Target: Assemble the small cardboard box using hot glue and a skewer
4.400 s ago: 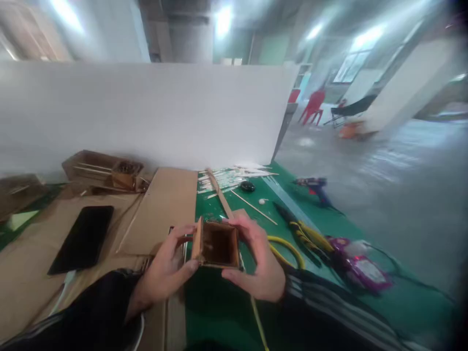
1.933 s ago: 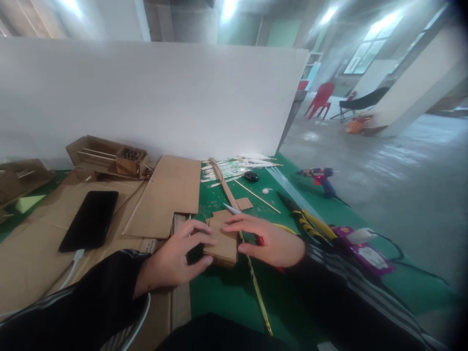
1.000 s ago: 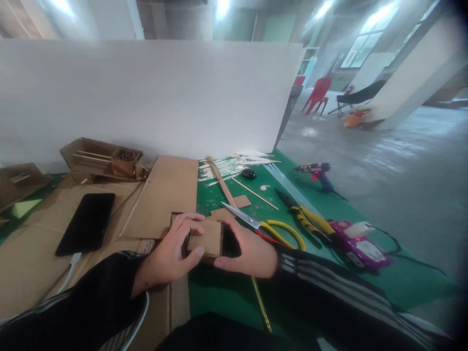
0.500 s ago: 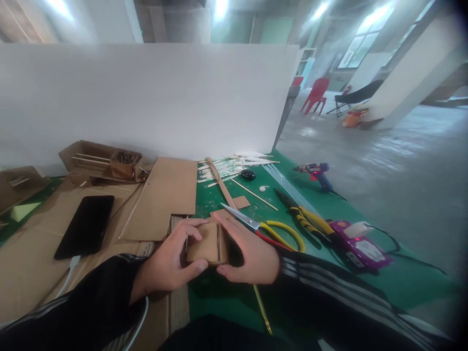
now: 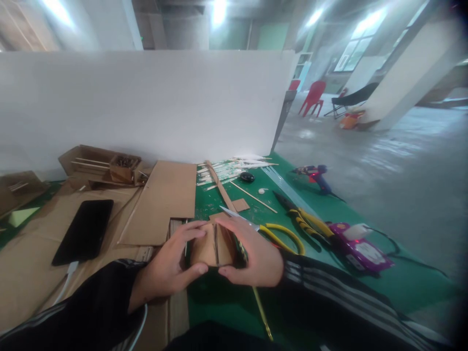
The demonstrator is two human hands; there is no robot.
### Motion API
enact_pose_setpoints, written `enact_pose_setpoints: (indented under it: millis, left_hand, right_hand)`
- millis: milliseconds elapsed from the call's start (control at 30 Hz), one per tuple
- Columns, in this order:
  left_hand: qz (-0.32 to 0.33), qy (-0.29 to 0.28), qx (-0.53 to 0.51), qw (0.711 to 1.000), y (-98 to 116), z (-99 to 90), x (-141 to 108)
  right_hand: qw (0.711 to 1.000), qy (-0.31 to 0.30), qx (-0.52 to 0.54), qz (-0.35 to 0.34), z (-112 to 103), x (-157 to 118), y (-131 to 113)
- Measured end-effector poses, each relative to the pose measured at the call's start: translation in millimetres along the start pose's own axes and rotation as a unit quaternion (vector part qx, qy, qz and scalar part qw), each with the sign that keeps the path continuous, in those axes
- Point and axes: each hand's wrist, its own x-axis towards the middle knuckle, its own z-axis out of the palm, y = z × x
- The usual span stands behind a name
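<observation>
Between my two hands is a small cardboard box, turned so that a dark edge runs down its middle toward me. My left hand grips its left side, thumb at the near edge and fingers at the far edge. On the opposite side my right hand holds it the same way. Scissors with yellow handles lie just beyond my right hand, their blades partly hidden by it. A thin yellow stick sticks out below that hand. The box's underside is hidden.
Cardboard sheets and a black phone lie on the left. To the right are pliers, a purple power strip and a glue gun. Wooden sticks lie at the back, before a white panel.
The box has turned in my hands, bringing its dark edge to the middle and showing more of its right face. Both hands stay around it.
</observation>
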Motion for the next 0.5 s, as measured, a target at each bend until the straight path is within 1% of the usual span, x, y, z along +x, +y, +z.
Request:
enact_pose_setpoints:
  millis: [233,500]
  left_hand:
    - [-0.01,-0.011,-0.016,1.0,0.4,0.7,-0.2]
    - [-0.037,-0.062,0.026,0.997,3.4,-2.9,2.3]
  right_hand:
    - [1.0,-0.004,-0.006,-0.004,-0.6,0.2,2.3]
    - [1.0,-0.024,0.002,0.019,1.7,-0.6,6.3]
